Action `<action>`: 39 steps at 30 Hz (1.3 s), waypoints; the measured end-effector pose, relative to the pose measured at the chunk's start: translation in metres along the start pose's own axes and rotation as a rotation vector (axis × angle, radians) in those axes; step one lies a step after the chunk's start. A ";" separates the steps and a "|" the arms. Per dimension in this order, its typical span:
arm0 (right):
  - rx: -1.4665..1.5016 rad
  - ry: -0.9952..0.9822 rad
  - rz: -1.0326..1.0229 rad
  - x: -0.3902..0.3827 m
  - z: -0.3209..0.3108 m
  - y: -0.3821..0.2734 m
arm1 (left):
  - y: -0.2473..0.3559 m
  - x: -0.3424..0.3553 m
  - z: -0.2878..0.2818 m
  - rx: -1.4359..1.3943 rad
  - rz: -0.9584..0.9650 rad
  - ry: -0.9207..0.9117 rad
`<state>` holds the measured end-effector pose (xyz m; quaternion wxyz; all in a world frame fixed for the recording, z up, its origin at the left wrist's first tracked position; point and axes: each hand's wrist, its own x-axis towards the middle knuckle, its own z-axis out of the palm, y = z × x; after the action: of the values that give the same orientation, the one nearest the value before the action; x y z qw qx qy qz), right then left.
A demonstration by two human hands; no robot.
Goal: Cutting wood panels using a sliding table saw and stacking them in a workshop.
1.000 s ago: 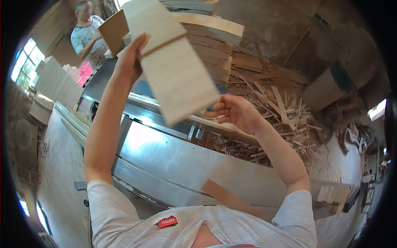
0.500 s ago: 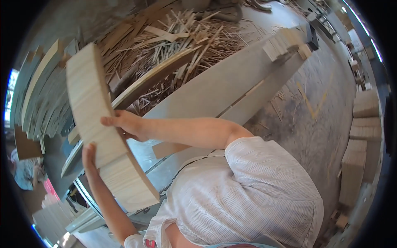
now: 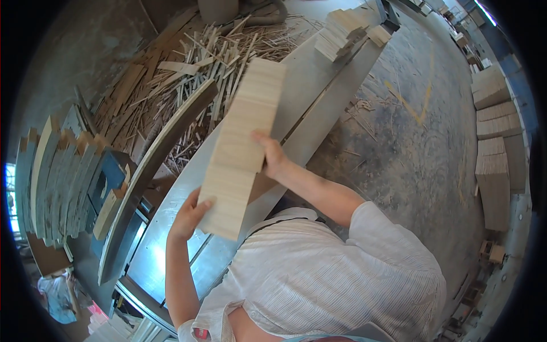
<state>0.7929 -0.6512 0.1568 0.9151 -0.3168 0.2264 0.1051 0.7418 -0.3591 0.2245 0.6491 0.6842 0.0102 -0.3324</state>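
Note:
Both my hands hold a thick, light-coloured wooden board (image 3: 242, 142) above the grey metal machine table (image 3: 165, 242). My left hand (image 3: 191, 215) is closed on its near left edge, with the thumb on the upper face. Farther along, my right hand (image 3: 271, 155) grips the opposite edge, thumb also on top. Most of the fingers of both hands are hidden by the board. Faint lines cross its face, and I cannot tell whether it is one piece or several joined. A long wooden-edged fence (image 3: 154, 165) runs along the table to the left of the board.
Scrap wood strips (image 3: 199, 74) lie heaped beyond the fence. Several upright boards (image 3: 57, 182) stand at left, near another person (image 3: 60, 296). A small stack of wood pieces (image 3: 340, 34) sits on the table's far end. More wood stacks (image 3: 493, 176) line the right side.
The board has swung from the left, tilted over the fence, to the right over the table. Both hands moved with it and keep hold. My view has shifted too.

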 end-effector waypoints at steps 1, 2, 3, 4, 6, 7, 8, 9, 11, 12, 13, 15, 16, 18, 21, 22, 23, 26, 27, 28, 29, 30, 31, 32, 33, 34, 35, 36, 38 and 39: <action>0.020 0.023 -0.015 0.000 -0.011 -0.007 | -0.002 -0.002 -0.001 0.001 -0.003 0.000; 0.038 0.045 -0.024 0.000 -0.021 -0.012 | -0.005 -0.006 -0.003 -0.005 -0.110 -0.026; 0.012 0.065 -0.040 -0.001 -0.030 -0.013 | -0.009 -0.018 -0.003 -0.025 -0.218 -0.031; 0.008 0.129 -0.061 -0.003 -0.030 -0.006 | -0.024 -0.027 -0.009 -0.087 -0.231 0.000; 0.007 0.230 -0.109 -0.006 -0.036 0.007 | -0.049 -0.029 -0.013 -0.154 -0.176 0.078; 0.035 0.222 -0.084 -0.006 -0.045 0.006 | -0.060 -0.028 -0.006 -0.151 -0.137 0.116; 0.014 0.236 -0.078 -0.012 -0.041 0.007 | -0.075 -0.029 -0.004 -0.169 -0.131 0.142; -0.060 0.200 -0.065 -0.021 -0.040 0.011 | -0.087 -0.036 0.002 -0.208 -0.107 0.195; -0.195 0.171 -0.043 -0.048 -0.048 0.018 | -0.119 -0.061 0.020 -0.391 -0.026 0.260; -0.282 0.127 -0.069 -0.058 -0.046 0.026 | -0.123 -0.078 0.027 -0.532 -0.026 0.267; -0.318 0.164 -0.054 -0.070 -0.042 0.032 | -0.125 -0.096 0.036 -0.629 -0.046 0.304; -0.408 0.043 -0.071 -0.087 -0.016 0.054 | -0.146 -0.121 0.063 -0.743 0.004 0.560; -0.457 -0.023 -0.003 -0.094 0.001 0.072 | -0.159 -0.140 0.076 -0.796 0.021 0.650; -0.529 -0.118 0.058 -0.121 0.020 0.103 | -0.180 -0.169 0.106 -1.043 0.090 0.898; -0.597 -0.315 0.232 -0.144 0.041 0.149 | -0.218 -0.221 0.144 -1.225 0.160 1.109; -0.628 -0.362 0.284 -0.150 0.046 0.164 | -0.229 -0.240 0.157 -1.267 0.164 1.162; -0.650 -0.444 0.308 -0.159 0.052 0.170 | -0.240 -0.252 0.169 -1.199 0.194 1.237; -0.675 -0.597 0.493 -0.184 0.061 0.197 | -0.246 -0.298 0.207 -1.026 0.179 1.433; -0.656 -0.648 0.587 -0.189 0.065 0.208 | -0.263 -0.303 0.214 -0.891 0.078 1.532; -0.648 -0.665 0.647 -0.198 0.072 0.220 | -0.276 -0.306 0.222 -0.938 0.201 1.556; -0.643 -0.706 0.675 -0.201 0.064 0.242 | -0.285 -0.321 0.232 -0.970 0.323 1.547; -0.636 -0.746 0.683 -0.199 0.054 0.266 | -0.289 -0.336 0.244 -1.031 0.364 1.602; -0.744 -0.715 0.695 -0.215 0.051 0.288 | -0.298 -0.345 0.260 -1.089 0.257 1.806; -0.722 -0.704 0.751 -0.240 0.052 0.303 | -0.312 -0.357 0.280 -1.131 0.321 1.826; -0.725 -0.725 0.779 -0.260 0.055 0.310 | -0.313 -0.373 0.287 -1.123 0.373 1.796; -0.726 -0.744 0.815 -0.276 0.054 0.314 | -0.317 -0.384 0.293 -1.164 0.372 1.780; -0.700 -0.773 0.822 -0.289 0.048 0.319 | -0.322 -0.393 0.304 -1.208 0.365 1.783; -0.675 -0.805 0.838 -0.302 0.044 0.324 | -0.327 -0.403 0.313 -1.204 0.373 1.760; -0.682 -0.841 0.847 -0.326 0.038 0.334 | -0.340 -0.427 0.332 -1.188 0.420 1.723; -0.742 -0.823 0.860 -0.332 0.030 0.338 | -0.339 -0.430 0.343 -1.200 0.440 1.738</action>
<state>0.3994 -0.3857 0.1571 0.6353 -0.4249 -0.0839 0.6394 0.1042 -0.4335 0.1493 0.6945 0.2430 0.5058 0.4503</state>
